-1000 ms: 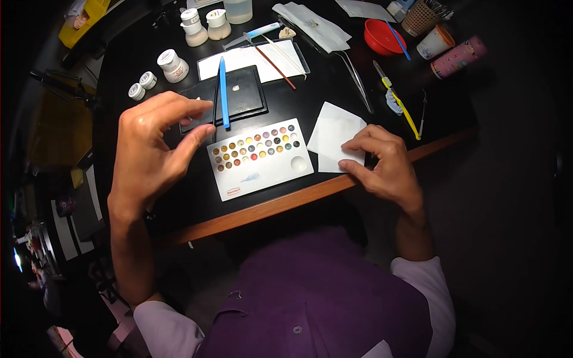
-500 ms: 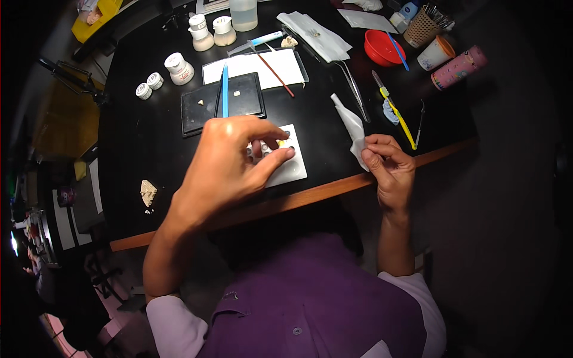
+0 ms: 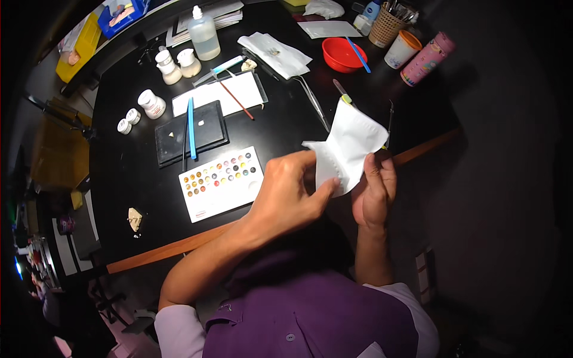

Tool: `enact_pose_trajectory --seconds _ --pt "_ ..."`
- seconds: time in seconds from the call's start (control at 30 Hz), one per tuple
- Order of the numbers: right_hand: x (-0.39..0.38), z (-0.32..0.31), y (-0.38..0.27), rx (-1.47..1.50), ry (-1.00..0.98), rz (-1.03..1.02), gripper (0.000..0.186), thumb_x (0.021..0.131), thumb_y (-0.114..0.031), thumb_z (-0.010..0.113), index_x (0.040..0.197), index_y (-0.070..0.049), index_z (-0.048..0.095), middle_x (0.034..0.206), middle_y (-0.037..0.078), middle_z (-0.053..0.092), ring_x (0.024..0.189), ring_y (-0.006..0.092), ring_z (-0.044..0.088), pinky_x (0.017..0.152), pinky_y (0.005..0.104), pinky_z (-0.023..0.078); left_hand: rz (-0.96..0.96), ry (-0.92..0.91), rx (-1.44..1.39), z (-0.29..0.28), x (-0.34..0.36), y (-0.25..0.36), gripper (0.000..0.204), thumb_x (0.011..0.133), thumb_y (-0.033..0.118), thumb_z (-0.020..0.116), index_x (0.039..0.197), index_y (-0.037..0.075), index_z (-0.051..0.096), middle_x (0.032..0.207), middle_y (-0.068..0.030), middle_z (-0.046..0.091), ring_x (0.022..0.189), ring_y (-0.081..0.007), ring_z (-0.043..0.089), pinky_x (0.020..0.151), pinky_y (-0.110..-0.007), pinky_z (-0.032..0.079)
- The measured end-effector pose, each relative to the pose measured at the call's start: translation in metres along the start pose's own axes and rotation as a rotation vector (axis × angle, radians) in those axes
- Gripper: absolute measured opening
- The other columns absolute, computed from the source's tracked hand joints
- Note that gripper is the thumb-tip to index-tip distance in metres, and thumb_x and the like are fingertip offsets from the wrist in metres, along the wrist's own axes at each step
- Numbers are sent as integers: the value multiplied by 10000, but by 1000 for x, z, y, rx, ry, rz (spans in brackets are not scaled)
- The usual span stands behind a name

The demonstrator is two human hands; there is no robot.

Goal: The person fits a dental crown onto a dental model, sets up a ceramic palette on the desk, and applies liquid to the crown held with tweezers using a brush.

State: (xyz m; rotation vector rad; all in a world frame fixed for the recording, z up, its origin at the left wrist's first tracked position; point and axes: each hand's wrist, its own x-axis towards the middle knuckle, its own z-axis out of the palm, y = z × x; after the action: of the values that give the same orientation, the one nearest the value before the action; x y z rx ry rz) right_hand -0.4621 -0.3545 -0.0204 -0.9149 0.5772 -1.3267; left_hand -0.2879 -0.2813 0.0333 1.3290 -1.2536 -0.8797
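Observation:
A white paper tissue [image 3: 358,134] is spread partly unfolded between my two hands, in front of the table's wooden edge. My left hand [image 3: 295,188] pinches its left side between thumb and fingers. On the right side, my right hand [image 3: 376,188] grips it with the thumb in front. To the left of my left hand lies a white palette card [image 3: 218,203] with rows of small coloured dots. Behind the card is a black slab [image 3: 209,128] bearing two small whitish pieces, with a blue-handled tool [image 3: 191,128] across it.
Beyond the slab lie a white pad [image 3: 239,95] and a thin red brush [image 3: 236,98]. Tweezers [image 3: 313,104], a red bowl [image 3: 343,56], a paper cup [image 3: 401,51] and a pink bottle [image 3: 427,59] stand or lie farther right. Jars [image 3: 151,104] line the left; a cream dental model piece [image 3: 135,219] sits near left.
My left hand has moved right, from above the palette card to the tissue, uncovering the card. The tissue has gone from a narrow fold to spread open. The view has shifted.

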Motion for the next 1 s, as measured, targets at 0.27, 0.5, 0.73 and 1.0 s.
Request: enact_pose_trajectory --seconds 0.27,0.5,0.73,1.0 --pt "12 -17 -25 103 51 240 413 1138 -268 521 1479 -34 532 1406 123 642 1337 252 607 1138 445 478 -99 -161 565 -37 -8 34 596 834 480 879 632 -41 674 574 -195 644 553 -344 698 601 -425 570" --pt "12 5 -30 288 -91 258 425 1145 -312 506 1467 -37 540 1401 118 652 1324 257 618 1150 466 470 -4 -108 -44 -19 17 3 331 955 135 810 1013 29 501 1069 -206 728 931 -211 744 817 -363 581" --pt "2 -4 -32 117 -122 214 614 1101 -256 592 1609 -85 293 1447 228 539 1303 322 610 1099 504 514 28 -42 -69 -13 17 -6 350 962 2 781 1116 57 471 1012 -76 667 987 -145 728 864 -296 577" --pt "-13 -7 -37 -251 -276 188 516 906 101 781 1385 73 592 1227 125 620 1179 206 673 1064 346 558 92 -31 186 -20 13 -1 228 846 -41 823 1068 7 813 954 -72 762 886 -126 710 833 -307 579"
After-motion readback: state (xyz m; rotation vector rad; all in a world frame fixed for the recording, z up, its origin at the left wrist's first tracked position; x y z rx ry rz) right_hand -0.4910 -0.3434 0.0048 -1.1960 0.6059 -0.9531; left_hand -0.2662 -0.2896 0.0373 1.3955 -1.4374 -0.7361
